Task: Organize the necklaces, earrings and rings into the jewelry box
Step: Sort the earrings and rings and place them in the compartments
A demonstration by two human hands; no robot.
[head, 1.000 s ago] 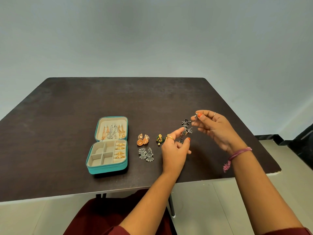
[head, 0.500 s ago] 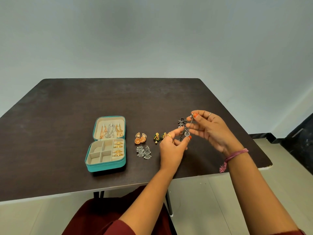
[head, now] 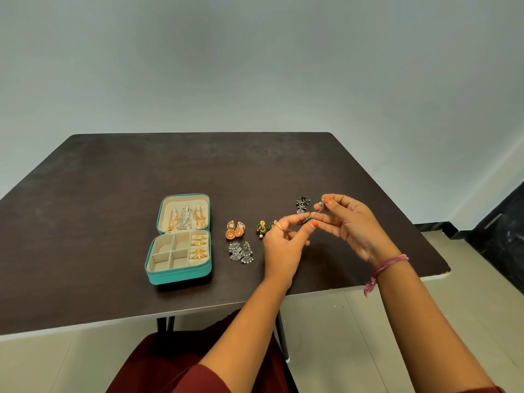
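Note:
A teal jewelry box (head: 178,275) lies open on the dark table (head: 113,194). Necklaces (head: 185,218) hang in its lid and gold rings (head: 198,246) fill its right slots. To its right lie a pair of gold earrings (head: 235,229), a pair of silver earrings (head: 241,252) and green-and-gold earrings (head: 262,227). A dark silver earring (head: 302,203) lies further right. My right hand (head: 348,225) pinches the top of a second dark silver earring (head: 307,218) above the table. My left hand (head: 283,248) pinches its lower part.
The table's right edge (head: 425,276) ends just beyond my right wrist, with tiled floor (head: 354,336) below. A plain grey wall stands behind. My lap in dark red cloth (head: 175,364) is under the near edge.
Both hands have stayed together over the table's right side, working on the dark silver earring. My left fingers have shifted onto its lower part. The other jewelry has not moved.

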